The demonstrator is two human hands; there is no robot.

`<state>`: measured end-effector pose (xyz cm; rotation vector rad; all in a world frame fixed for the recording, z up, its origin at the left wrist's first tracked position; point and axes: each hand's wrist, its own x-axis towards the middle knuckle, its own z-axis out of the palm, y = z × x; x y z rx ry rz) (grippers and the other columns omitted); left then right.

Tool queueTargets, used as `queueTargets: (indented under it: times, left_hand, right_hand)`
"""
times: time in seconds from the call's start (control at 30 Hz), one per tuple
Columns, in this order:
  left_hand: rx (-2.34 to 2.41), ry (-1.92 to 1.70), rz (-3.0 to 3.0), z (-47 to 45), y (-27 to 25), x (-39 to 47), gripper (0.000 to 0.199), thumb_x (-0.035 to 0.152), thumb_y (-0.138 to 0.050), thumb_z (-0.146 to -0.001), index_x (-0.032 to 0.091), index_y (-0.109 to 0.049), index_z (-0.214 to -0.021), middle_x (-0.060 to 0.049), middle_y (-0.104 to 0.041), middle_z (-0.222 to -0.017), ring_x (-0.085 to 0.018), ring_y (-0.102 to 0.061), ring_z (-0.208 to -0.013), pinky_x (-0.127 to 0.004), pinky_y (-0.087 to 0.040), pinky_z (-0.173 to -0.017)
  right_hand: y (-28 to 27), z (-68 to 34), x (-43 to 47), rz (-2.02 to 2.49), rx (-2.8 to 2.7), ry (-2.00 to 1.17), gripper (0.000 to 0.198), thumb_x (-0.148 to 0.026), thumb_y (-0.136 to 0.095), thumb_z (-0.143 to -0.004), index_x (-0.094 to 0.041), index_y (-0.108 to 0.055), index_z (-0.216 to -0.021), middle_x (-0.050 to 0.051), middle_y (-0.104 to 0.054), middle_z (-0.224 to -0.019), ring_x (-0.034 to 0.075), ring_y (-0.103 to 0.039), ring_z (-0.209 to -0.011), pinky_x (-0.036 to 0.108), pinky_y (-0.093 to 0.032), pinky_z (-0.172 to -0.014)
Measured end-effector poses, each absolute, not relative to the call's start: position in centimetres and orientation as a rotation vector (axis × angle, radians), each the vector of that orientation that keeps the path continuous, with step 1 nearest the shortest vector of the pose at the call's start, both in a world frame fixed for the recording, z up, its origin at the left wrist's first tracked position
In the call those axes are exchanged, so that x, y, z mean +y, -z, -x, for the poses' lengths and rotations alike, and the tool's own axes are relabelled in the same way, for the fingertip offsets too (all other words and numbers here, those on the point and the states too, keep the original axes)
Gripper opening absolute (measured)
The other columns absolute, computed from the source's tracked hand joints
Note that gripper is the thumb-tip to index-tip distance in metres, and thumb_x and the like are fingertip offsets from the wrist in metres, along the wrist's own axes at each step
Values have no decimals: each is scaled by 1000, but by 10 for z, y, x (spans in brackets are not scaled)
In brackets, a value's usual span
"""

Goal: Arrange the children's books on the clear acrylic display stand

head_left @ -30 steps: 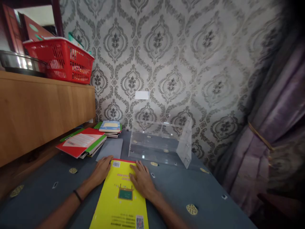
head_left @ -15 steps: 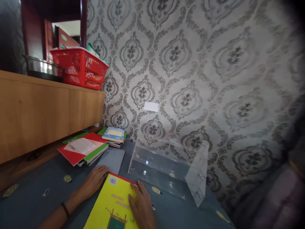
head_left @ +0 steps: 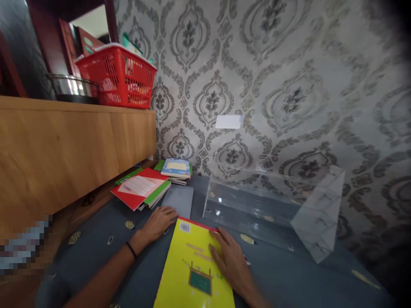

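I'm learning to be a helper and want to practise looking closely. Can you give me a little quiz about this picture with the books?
1. True or false: both hands rest flat on the yellow book.
2. What stands on the wooden shelf next to the metal bowl?
A. a red basket
B. a blue bucket
C. a lamp
3. Fill in: the clear plastic case lies on the table against the ____.

Key
1. False: the right hand lies on the cover; the left hand rests at its far left corner, mostly on the table.
2. A, the red basket.
3. The wall.
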<state>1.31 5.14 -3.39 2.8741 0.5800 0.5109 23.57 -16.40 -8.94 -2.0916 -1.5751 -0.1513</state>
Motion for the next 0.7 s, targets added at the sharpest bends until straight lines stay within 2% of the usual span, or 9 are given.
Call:
queueTargets:
  times: [0.17, 0.27, 0.37, 0.47, 0.6, 0.7]
  left_hand:
    - [654, -492, -2838, -13, 23, 53, 29, 17, -59, -94, 26, -67, -120, -7, -65, -136, -26, -54, -131, -44, -40, -110]
    - [726, -494, -2783, -12, 21, 44, 25, 18, -54, -96, 22, -67, -117, -10, -64, -134, -26, -53, -129, -42, -39, -110]
    - [827, -497, -2721, -9, 21, 21, 25, 24, -43, -101, 20, -65, -111, -10, -69, -117, -25, -61, -113, -38, -45, -99]
    - [900, -451, -2672, -4, 23, -9, 21, 31, -46, -98, 21, -63, -108, -7, -70, -103, -23, -66, -95, -33, -49, -83]
    - [961, -444, -2648, -3, 30, -34, 26, 28, -55, -90, 19, -60, -113, -12, -66, -113, -28, -63, -105, -37, -49, -87]
    - [940, -464, -2634, -10, 34, -36, 32, 22, -55, -87, 18, -59, -118, -10, -67, -112, -26, -62, -107, -38, -49, -93]
  right_hand:
    - [75, -228, -165, 2126, -1603, 102, 45, -40, -46, -97, -18, -62, -133, 17, -54, -146, 33, -49, -136, 52, -41, -111]
    - [68, -224, -166, 2136, -1638, 79, 44, -36, -46, -98, -17, -60, -135, 18, -53, -146, 33, -47, -137, 51, -40, -111]
    - [61, -218, -167, 2172, -1646, 72, 42, -33, -46, -98, -17, -58, -135, 17, -54, -145, 31, -47, -136, 49, -38, -112]
    - [53, -212, -169, 2216, -1654, 75, 42, -32, -47, -98, -15, -57, -135, 18, -53, -144, 29, -46, -135, 45, -36, -111]
    - [43, -205, -177, 2238, -1634, 89, 40, -31, -49, -98, -15, -59, -132, 18, -55, -139, 29, -48, -130, 43, -36, -109]
    - [38, -199, -186, 2282, -1580, 122, 38, -33, -50, -98, -15, -61, -129, 18, -58, -131, 31, -50, -122, 44, -40, -103]
